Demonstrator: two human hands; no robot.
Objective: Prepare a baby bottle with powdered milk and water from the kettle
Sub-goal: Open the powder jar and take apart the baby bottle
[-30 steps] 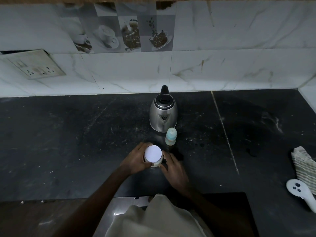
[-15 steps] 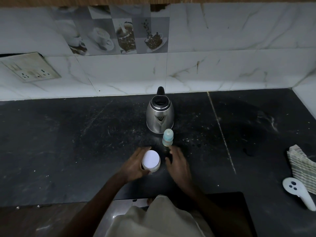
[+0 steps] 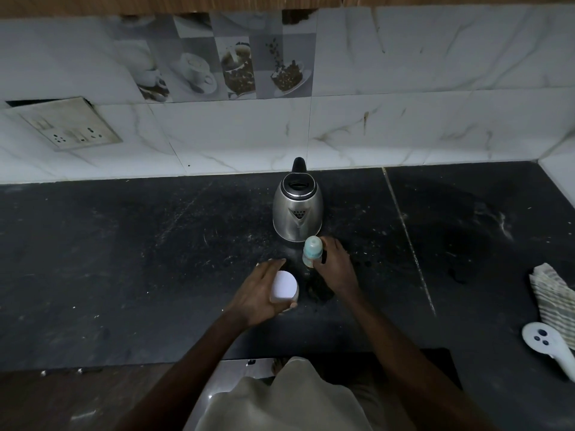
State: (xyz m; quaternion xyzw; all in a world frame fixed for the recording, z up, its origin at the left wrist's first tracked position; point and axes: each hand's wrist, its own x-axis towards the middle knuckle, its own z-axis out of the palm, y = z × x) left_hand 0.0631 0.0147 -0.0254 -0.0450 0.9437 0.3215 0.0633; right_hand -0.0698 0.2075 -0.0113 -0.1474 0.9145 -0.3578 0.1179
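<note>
A small jar with a white lid (image 3: pixel 283 285) stands on the black counter (image 3: pixel 124 259), and my left hand (image 3: pixel 260 293) holds it from the left side. Just behind it stands a baby bottle with a pale teal cap (image 3: pixel 312 251). My right hand (image 3: pixel 335 265) wraps round the bottle from the right. A steel kettle (image 3: pixel 297 211) with a black handle stands upright behind the bottle, near the wall.
A striped cloth (image 3: pixel 552 301) and a white handheld device (image 3: pixel 550 345) lie at the right edge of the counter. A socket plate (image 3: pixel 67 126) hangs on the tiled wall at the left. The counter's front edge runs along the bottom.
My right hand left the jar and moved forward to the baby bottle, taking hold of it. My left hand stayed on the jar.
</note>
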